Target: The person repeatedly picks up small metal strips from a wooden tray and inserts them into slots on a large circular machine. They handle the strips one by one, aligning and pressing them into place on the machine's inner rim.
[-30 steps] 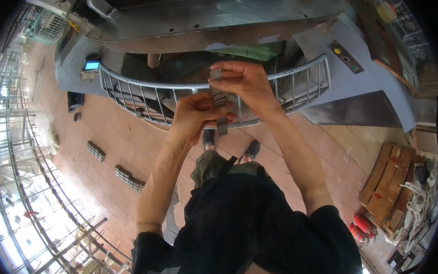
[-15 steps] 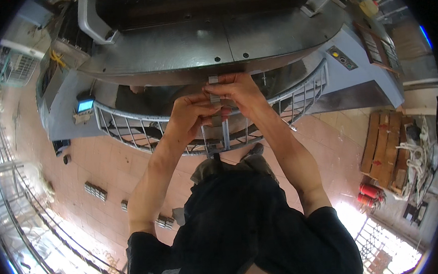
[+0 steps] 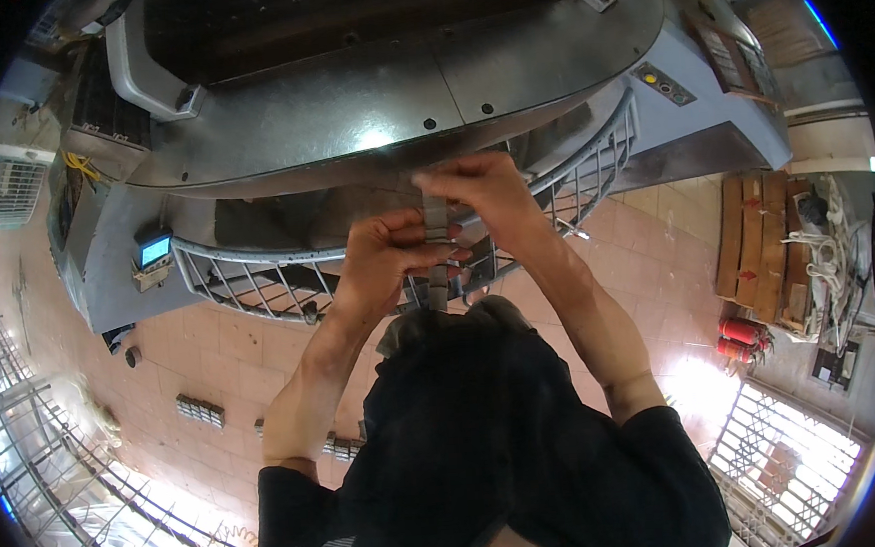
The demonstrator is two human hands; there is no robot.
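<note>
The narrow grey strip (image 3: 435, 213) is looking stiff and light, probably best held by its edges. The left hand (image 3: 377, 254) is gripping its middle, the right hand (image 3: 490, 194) pinching its far end, near the curved railing (image 3: 256, 254).

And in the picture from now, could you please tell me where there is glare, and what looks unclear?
Head view: bright highlight on the metal plate; head view: daylight washing out parts of the lattice, lower right; head view: grey strip soft, fine detail hard to read; head view: fisheye edge black at the corners.
</note>
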